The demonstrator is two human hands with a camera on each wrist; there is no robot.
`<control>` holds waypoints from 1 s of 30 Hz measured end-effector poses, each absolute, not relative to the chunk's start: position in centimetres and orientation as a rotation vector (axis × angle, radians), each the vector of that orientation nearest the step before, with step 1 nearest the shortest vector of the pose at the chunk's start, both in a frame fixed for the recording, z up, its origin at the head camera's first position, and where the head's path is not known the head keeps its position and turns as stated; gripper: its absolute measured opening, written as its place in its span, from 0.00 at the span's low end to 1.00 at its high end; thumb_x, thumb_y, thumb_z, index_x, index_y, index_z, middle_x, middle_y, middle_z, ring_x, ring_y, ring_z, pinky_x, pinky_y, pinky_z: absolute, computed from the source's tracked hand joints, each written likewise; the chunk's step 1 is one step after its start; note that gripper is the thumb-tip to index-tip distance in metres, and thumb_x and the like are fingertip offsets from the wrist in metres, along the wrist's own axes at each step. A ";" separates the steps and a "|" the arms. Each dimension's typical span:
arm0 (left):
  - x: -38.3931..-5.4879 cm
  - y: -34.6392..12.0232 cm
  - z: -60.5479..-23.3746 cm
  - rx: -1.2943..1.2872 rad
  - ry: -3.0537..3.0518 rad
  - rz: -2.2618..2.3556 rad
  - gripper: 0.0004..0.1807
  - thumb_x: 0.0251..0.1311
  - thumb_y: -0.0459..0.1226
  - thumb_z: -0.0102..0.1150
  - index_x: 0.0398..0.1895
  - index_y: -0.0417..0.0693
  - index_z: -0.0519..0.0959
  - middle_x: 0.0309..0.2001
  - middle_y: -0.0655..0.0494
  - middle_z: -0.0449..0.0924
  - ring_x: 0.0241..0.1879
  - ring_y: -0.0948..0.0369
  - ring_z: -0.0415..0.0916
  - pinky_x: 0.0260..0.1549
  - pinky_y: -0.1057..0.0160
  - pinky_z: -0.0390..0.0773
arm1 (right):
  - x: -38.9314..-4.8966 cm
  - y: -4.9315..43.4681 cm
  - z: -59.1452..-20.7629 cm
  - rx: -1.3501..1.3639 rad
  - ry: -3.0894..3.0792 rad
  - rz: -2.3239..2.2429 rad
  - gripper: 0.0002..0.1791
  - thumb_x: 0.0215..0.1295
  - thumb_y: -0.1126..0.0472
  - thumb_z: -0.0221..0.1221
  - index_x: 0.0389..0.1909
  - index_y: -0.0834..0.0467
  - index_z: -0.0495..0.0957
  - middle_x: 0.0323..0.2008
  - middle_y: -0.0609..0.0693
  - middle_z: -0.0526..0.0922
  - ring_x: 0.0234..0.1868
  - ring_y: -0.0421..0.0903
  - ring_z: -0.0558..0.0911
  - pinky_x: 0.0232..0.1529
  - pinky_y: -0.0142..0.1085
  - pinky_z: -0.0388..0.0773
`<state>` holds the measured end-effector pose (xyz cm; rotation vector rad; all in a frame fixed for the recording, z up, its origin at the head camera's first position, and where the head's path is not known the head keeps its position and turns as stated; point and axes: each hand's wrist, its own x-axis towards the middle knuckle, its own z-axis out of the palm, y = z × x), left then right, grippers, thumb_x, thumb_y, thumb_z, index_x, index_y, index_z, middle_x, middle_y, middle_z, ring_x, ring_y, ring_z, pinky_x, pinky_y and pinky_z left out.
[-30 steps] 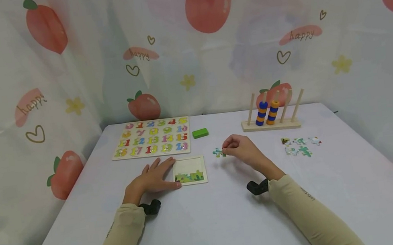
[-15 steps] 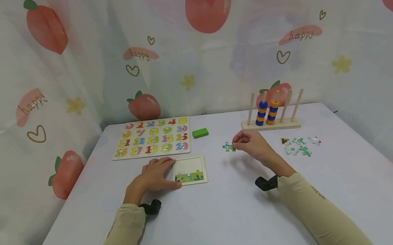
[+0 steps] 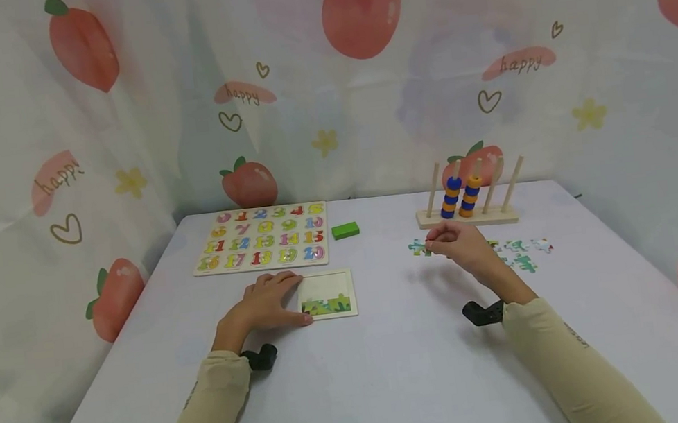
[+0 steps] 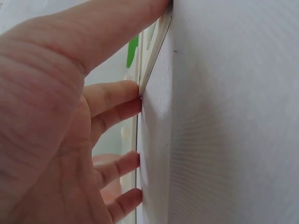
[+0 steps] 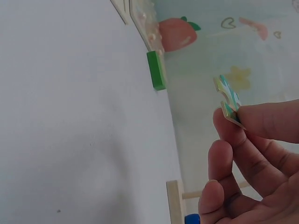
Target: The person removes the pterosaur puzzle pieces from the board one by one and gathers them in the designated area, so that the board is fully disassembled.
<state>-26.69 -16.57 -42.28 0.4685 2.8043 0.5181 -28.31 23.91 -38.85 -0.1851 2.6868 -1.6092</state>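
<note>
In the head view my right hand (image 3: pixel 461 250) pinches a jigsaw puzzle piece (image 3: pixel 418 247) between thumb and fingers, above the table. The right wrist view shows this green and white piece (image 5: pixel 226 99) edge-on at the fingertips. My left hand (image 3: pixel 266 305) rests spread at the left side of a wooden puzzle frame (image 3: pixel 352 294). Its thumb touches the lower left corner and its index finger the upper one. Green joined pieces (image 3: pixel 327 305) fill the frame's lower part. Loose puzzle pieces (image 3: pixel 523 262) lie to the right, partly hidden behind my right hand.
A number board (image 3: pixel 259 239) lies at the back left, with a green block (image 3: pixel 345 230) beside it. At the back right stands a wooden peg rack (image 3: pixel 468 216) with blue and orange rings on two pegs. Printed curtains hang behind the table.
My right hand has moved to the right with the puzzle piece, away from the frame, and now covers part of the loose pieces. My left hand has stayed at the frame.
</note>
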 end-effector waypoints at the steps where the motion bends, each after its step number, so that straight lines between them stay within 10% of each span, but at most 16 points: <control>1: -26.7 -16.6 -42.3 0.469 2.803 0.516 0.53 0.58 0.62 0.75 0.83 0.53 0.66 0.82 0.49 0.60 0.79 0.39 0.51 0.76 0.31 0.54 | -28.3 24.2 -38.8 -0.180 2.692 -1.607 0.15 0.79 0.61 0.63 0.56 0.68 0.77 0.48 0.58 0.88 0.51 0.56 0.82 0.55 0.50 0.78; 30: -26.8 -16.6 -42.4 0.445 2.791 0.525 0.54 0.59 0.63 0.74 0.84 0.53 0.64 0.83 0.50 0.59 0.79 0.40 0.51 0.75 0.30 0.55 | -27.2 32.0 -39.0 -0.019 2.789 -1.587 0.20 0.80 0.57 0.61 0.60 0.70 0.76 0.42 0.44 0.87 0.43 0.40 0.83 0.45 0.36 0.80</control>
